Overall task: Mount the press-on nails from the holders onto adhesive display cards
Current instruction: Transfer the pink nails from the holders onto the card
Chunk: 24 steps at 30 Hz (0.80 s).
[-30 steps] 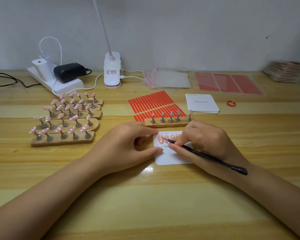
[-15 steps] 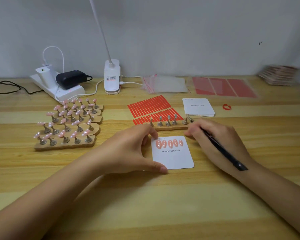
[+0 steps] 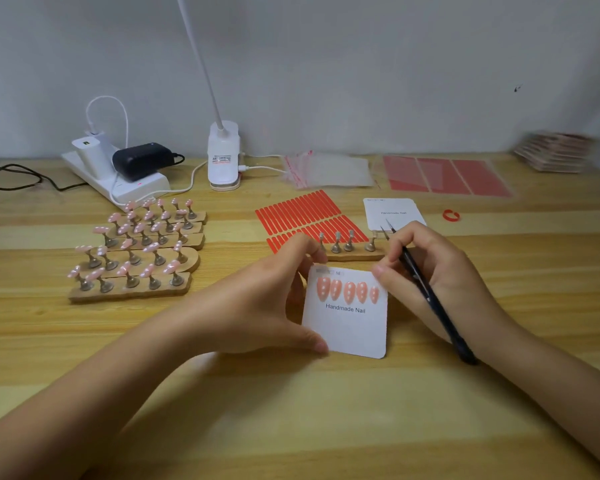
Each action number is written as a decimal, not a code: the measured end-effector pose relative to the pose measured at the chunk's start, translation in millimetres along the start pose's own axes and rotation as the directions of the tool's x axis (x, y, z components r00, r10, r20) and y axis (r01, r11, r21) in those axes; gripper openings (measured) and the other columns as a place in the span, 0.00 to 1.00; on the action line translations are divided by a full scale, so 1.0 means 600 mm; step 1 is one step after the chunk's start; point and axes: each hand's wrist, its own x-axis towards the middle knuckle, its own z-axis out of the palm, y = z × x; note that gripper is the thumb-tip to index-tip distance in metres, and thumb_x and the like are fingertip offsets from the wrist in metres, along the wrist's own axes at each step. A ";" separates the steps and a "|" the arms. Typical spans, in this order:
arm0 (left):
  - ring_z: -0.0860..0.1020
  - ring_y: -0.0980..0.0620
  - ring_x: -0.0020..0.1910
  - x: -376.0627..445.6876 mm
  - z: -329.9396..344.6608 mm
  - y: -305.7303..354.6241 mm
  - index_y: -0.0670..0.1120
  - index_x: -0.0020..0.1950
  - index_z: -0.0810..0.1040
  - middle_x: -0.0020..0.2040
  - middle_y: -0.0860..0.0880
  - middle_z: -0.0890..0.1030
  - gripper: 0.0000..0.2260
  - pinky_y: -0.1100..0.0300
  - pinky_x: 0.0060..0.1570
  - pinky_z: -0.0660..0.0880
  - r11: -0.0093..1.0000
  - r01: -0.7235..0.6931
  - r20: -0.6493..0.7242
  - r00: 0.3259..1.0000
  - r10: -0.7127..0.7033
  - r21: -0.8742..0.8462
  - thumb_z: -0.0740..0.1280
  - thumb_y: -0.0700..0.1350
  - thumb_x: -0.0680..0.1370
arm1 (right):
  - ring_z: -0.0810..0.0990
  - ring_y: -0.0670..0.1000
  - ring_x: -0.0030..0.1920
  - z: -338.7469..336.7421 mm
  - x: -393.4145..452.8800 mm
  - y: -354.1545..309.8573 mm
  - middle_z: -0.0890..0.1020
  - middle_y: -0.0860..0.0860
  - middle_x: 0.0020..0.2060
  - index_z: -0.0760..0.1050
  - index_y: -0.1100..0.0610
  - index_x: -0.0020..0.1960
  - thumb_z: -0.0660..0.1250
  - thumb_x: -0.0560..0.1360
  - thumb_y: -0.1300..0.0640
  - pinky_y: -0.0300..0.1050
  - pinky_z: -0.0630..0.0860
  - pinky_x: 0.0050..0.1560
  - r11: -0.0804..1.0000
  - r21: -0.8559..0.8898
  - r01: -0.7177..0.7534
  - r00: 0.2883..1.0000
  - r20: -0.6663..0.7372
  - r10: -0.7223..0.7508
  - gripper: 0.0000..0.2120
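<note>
- the white display card lay on the wooden table, bearing five peach nails.
- left hand pinched the card's edge; right hand gripped black tweezers.
- the small print along the card's top edge was illegible.

A white, round-cornered square display card printed "Handmade Nail" lay flat on the wooden table, carrying a row of five glossy salmon-pink almond-shaped press-on nails with pale dots near its top edge. Just behind it sat a cork-coloured wooden holder strip whose small metal pegs stood bare. To the far left, four more such wooden strips lay in staggered rows, each metal peg topped with a pale pink nail. A stack of blank white cards lay behind to the right.
</note>
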 end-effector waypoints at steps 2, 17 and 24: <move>0.74 0.62 0.44 0.003 -0.001 -0.001 0.62 0.58 0.58 0.47 0.56 0.74 0.34 0.66 0.44 0.75 0.998 -0.055 -0.085 0.995 0.052 -0.043 0.78 0.47 0.64 | 0.73 0.49 0.27 -0.005 0.003 -0.003 0.76 0.56 0.30 0.68 0.53 0.39 0.68 0.72 0.67 0.37 0.72 0.30 0.991 0.130 -0.036 0.999 -0.007 0.038 0.12; 0.83 0.47 0.45 0.008 0.022 0.014 0.43 0.52 0.79 0.48 0.43 0.84 0.12 0.57 0.37 0.81 0.332 -0.011 -0.122 0.941 -0.315 -0.943 0.67 0.42 0.69 | 0.84 0.50 0.34 0.018 -0.016 -0.021 0.82 0.48 0.31 0.64 0.57 0.41 0.68 0.71 0.65 0.35 0.76 0.29 0.859 0.457 -0.232 0.973 0.101 0.209 0.12; 0.82 0.50 0.35 0.009 0.018 0.008 0.43 0.52 0.79 0.42 0.45 0.84 0.13 0.65 0.19 0.71 0.396 0.055 -0.081 0.945 -0.318 -0.917 0.67 0.43 0.69 | 0.72 0.44 0.25 0.002 0.001 -0.009 0.78 0.51 0.25 0.82 0.44 0.45 0.56 0.72 0.33 0.33 0.71 0.28 0.925 0.371 -0.076 0.989 -0.090 0.118 0.21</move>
